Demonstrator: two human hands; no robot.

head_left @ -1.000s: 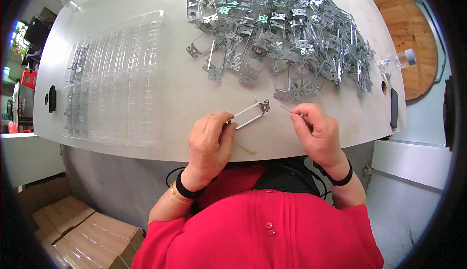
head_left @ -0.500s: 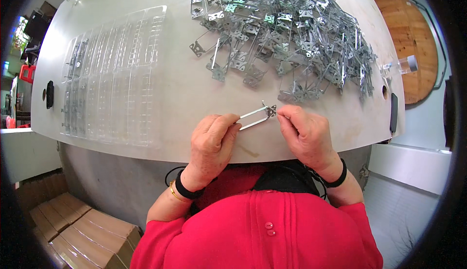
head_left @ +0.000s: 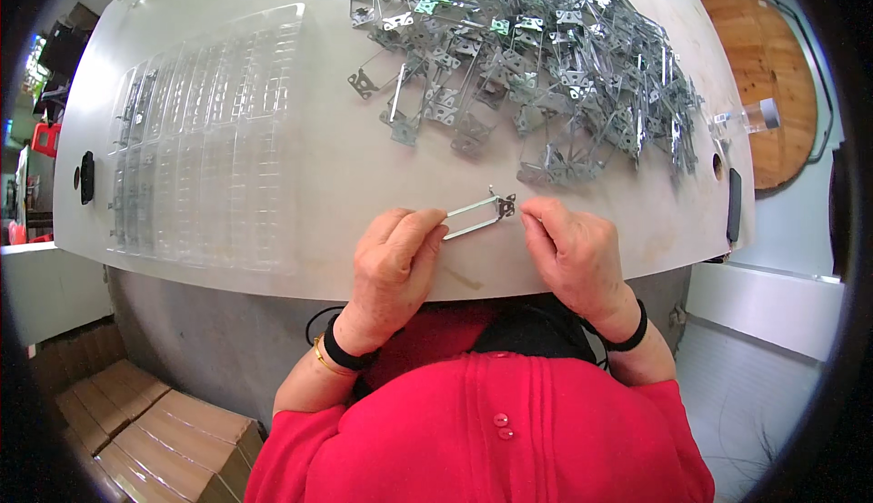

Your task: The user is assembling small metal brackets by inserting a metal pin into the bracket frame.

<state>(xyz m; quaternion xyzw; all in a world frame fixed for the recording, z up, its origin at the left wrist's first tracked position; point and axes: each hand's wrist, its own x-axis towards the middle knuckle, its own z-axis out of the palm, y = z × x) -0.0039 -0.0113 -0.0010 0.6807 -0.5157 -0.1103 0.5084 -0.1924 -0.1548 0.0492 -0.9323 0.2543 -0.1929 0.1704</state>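
Between finger and thumb, my left hand (head_left: 393, 265) is closed on one end of a metal bracket (head_left: 506, 206). Two thin parallel arms run from my fingertips to a small dark plate with holes at the far right end. My right hand (head_left: 580, 256) is in a pinch just beside that plate, with a narrow gap between them. Whether a tiny thing sits in the right fingertips is hidden. Beyond both hands lies a big heap of similar metal brackets (head_left: 555, 66).
A clear plastic tray (head_left: 244, 125) with long slots lies at the left, some metal parts in its leftmost slots. A clear cylinder with a grey cap (head_left: 759, 115) is at the table's right edge, near a round wooden board (head_left: 768, 75). Cardboard boxes (head_left: 168, 444) stand on the lower left.
My right fingertips have drawn slightly away from the bracket's plate, and a small gap now shows. My left hand keeps its hold. The whole view has shifted a little.
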